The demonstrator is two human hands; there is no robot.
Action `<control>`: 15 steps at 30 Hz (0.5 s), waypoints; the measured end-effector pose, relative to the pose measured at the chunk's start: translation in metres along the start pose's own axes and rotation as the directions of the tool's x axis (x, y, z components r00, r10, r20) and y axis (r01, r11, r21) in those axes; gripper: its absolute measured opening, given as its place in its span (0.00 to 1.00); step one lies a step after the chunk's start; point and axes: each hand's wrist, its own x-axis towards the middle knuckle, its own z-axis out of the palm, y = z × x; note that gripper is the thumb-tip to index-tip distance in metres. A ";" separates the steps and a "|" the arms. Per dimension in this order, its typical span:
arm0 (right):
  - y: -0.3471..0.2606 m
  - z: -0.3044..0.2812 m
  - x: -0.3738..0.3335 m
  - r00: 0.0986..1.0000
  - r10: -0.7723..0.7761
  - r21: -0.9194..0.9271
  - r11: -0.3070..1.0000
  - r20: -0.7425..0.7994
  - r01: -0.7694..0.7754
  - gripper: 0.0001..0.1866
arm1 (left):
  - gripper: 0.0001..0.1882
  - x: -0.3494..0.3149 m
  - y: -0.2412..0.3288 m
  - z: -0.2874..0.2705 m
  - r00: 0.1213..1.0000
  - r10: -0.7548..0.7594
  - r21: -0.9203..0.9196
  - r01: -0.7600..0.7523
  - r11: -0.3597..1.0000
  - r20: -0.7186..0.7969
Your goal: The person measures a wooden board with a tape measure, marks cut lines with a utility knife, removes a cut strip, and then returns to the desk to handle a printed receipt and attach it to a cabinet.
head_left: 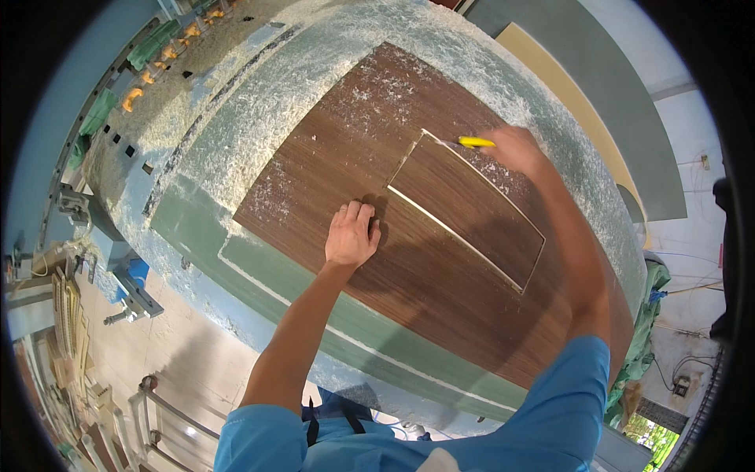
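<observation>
A brown wood-grain panel (pixel 330 149) lies flat on a dusty green work surface. A rectangular outline is cut into it, with pale edges around the inner piece (pixel 472 212). My right hand (pixel 517 149) grips a yellow utility knife (pixel 476 141). Its thin tip points left, close to the far edge of the cut outline; the hand is slightly blurred. Left of the outline, my left hand (pixel 351 234) rests on the panel with its fingers stretched out and nothing in them.
Pale shavings (pixel 244 118) cover much of the green bed (pixel 197 208) around the panel. Large grey and tan sheets (pixel 613 102) stand beyond the far right edge. Metal machine parts (pixel 130 291) stick out at the left, above a metal-railed cart (pixel 169 413) and stacked offcuts (pixel 67 315).
</observation>
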 end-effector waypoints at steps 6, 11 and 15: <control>-0.051 -0.040 0.056 0.977 -0.190 -0.249 0.946 0.096 0.208 0.12 | 0.13 0.000 -0.002 0.001 1.000 -0.006 -0.008 0.006 1.000 -0.003; -0.063 -0.070 0.085 0.935 -0.288 -0.216 0.919 0.208 0.331 0.13 | 0.12 0.001 -0.003 0.001 0.999 -0.026 -0.014 0.026 1.000 0.026; -0.072 -0.072 0.099 0.888 -0.395 -0.070 0.904 0.234 0.421 0.15 | 0.12 0.002 -0.003 0.000 0.999 -0.028 -0.029 0.029 0.999 0.042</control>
